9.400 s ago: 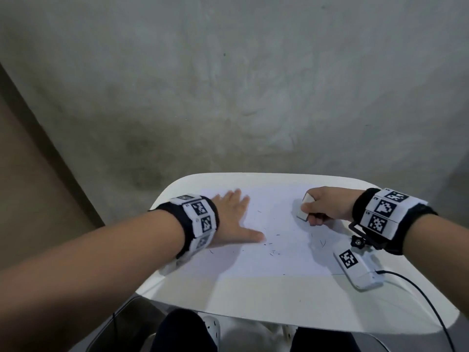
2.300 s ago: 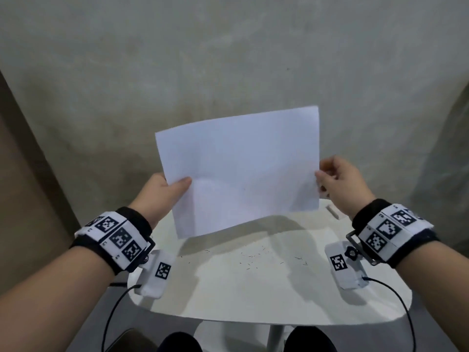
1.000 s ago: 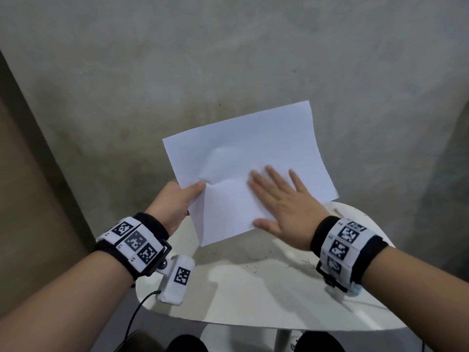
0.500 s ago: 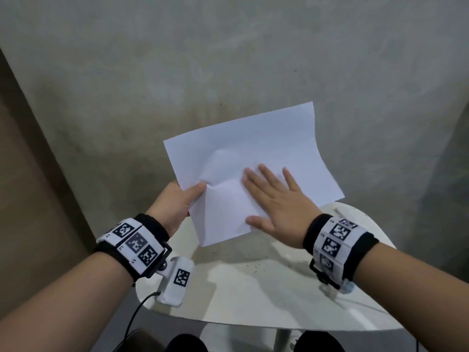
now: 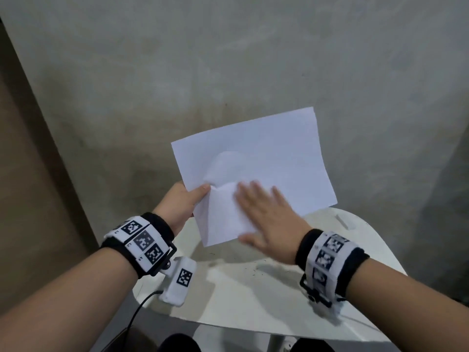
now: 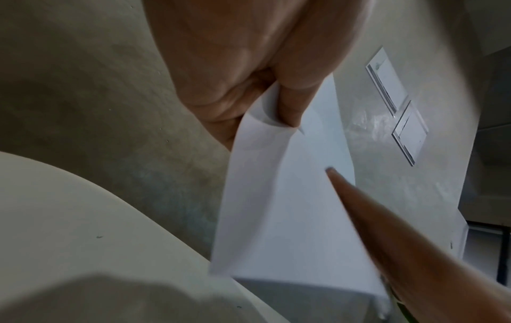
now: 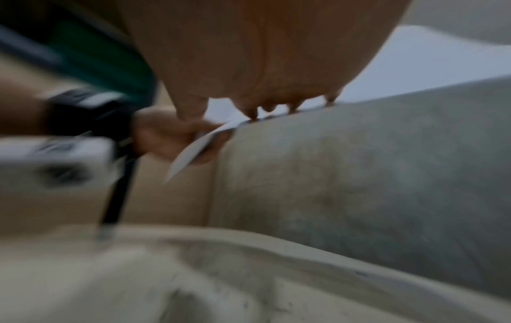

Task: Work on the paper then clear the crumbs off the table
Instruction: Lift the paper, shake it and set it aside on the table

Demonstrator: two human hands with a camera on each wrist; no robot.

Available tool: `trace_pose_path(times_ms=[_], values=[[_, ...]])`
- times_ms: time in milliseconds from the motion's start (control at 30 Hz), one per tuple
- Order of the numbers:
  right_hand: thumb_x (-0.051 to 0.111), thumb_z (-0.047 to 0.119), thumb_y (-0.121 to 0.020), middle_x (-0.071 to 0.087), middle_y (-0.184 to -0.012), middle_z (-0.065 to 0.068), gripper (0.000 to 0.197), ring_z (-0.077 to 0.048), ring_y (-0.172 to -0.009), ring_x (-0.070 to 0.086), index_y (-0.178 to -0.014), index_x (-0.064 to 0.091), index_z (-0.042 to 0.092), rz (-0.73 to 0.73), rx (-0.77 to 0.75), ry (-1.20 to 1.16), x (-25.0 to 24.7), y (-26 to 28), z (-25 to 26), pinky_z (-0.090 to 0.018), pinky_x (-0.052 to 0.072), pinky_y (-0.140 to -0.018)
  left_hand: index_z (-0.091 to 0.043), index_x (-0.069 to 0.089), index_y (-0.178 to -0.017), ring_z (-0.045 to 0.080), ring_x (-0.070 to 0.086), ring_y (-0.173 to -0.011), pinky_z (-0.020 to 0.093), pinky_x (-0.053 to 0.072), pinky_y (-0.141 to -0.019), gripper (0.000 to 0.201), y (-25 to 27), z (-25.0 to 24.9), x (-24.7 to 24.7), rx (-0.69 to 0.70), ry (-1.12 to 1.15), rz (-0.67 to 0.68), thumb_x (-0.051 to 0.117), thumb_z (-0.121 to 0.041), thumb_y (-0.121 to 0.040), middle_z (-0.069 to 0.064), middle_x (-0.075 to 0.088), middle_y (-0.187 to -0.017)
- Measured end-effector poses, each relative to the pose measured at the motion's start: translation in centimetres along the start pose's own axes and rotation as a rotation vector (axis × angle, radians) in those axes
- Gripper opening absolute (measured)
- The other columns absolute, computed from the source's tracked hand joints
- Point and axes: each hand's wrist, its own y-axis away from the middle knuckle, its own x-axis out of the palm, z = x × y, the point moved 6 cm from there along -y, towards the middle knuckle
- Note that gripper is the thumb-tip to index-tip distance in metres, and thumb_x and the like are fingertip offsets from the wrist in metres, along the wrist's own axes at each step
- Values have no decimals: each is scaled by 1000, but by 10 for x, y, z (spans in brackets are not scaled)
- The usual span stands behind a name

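Observation:
A white sheet of paper [image 5: 256,153] [image 6: 290,207] [image 7: 431,59] hangs tilted in the air above the far side of the white table [image 5: 266,301]. My left hand [image 5: 182,201] [image 6: 249,83] [image 7: 171,135] pinches its left edge between thumb and fingers. My right hand [image 5: 266,214] [image 7: 262,65] lies flat on the sheet's lower part, fingers straight and spread; the hand is blurred. Dark eraser crumbs [image 5: 253,269] lie scattered on the table below the paper. A white eraser [image 5: 345,221] rests near the table's far right edge.
A grey concrete wall [image 5: 228,59] stands close behind the table. A brown panel [image 5: 30,174] runs along the left. Wall switch plates [image 6: 398,105] show in the left wrist view. A black cable [image 5: 137,311] hangs from the left wrist camera beside the table's left edge.
The paper came up off the table, held by both hands. The right hand then let go of its edge and now slides flat across the sheet toward me and to the left.

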Motion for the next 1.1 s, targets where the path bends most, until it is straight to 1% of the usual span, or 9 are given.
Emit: trace_pose_path(times_ms=[67, 200, 467, 633, 733, 833, 967, 1033, 1100], values=[[25, 58, -93, 19, -158, 3, 67, -17, -147, 18, -151, 22, 24, 153, -193, -15, 14, 8, 33, -42, 11, -118, -18, 68, -102, 23, 65, -101, 45, 48, -94, 15, -5, -1, -3, 7, -2, -55, 54, -14, -99, 1, 72, -105], [37, 41, -100, 63, -128, 8, 38, -13, -119, 57, -131, 56, 31, 114, 204, -340, 0, 12, -10, -28, 41, -101, -15, 66, -116, 23, 65, -105, 46, 50, -96, 21, -12, 1, -28, -8, -30, -187, 55, -18, -98, 1, 71, -113], [34, 47, -96, 36, -149, -14, 61, -29, -135, 37, -141, 35, 6, 562, 672, -29, 61, 22, -129, -38, 30, -109, -11, 61, -109, 26, 60, -96, 31, 46, -75, 20, -31, 10, -75, -63, -225, -285, 48, -3, -95, 2, 65, -95], [29, 58, -96, -12, -160, 3, 78, -21, -149, -7, -153, -3, 17, 774, 317, -63, 82, 9, -63, -43, 5, -120, -11, 62, -109, 32, 62, -99, 44, 48, -91, 24, -49, 22, -92, -137, -281, -298, 47, -2, -93, 13, 66, -107], [36, 46, -99, 10, -160, 9, 61, -12, -148, 9, -153, 19, 20, 911, 176, -289, 66, 3, -38, -34, 6, -121, -6, 63, -110, 32, 62, -93, 41, 49, -85, 23, -60, 26, -107, -159, -281, -347, 49, -2, -92, 14, 66, -101], [43, 41, -99, 42, -148, 5, 47, -13, -134, 41, -141, 46, 20, 675, 342, -351, 48, -28, -74, -27, 24, -116, -6, 64, -107, 31, 63, -89, 40, 49, -79, 22, -69, 32, -122, -177, -267, -385, 50, -3, -90, 14, 66, -98], [36, 51, -97, 11, -160, -10, 69, -20, -143, 24, -148, 22, 6, 736, 274, 2, 71, -32, -81, -35, 23, -115, -7, 63, -106, 29, 62, -85, 37, 48, -76, 20, -74, 40, -129, -186, -260, -390, 51, -3, -91, 11, 66, -95], [35, 57, -95, -14, -160, 1, 84, -13, -148, -6, -153, -5, 12, 919, 116, -38, 86, -12, -51, -37, 4, -122, -9, 62, -101, 26, 61, -80, 33, 47, -71, 15, -75, 45, -133, -201, -278, -399, 51, -3, -93, 6, 64, -88], [39, 55, -95, -6, -160, 12, 76, -5, -147, -1, -153, 3, 21, 1026, 2, -188, 79, 1, -26, -35, 3, -122, -11, 59, -86, 24, 55, -73, 29, 43, -64, 14, -76, 51, -138, -221, -288, -419, 51, -3, -94, 4, 58, -79]])
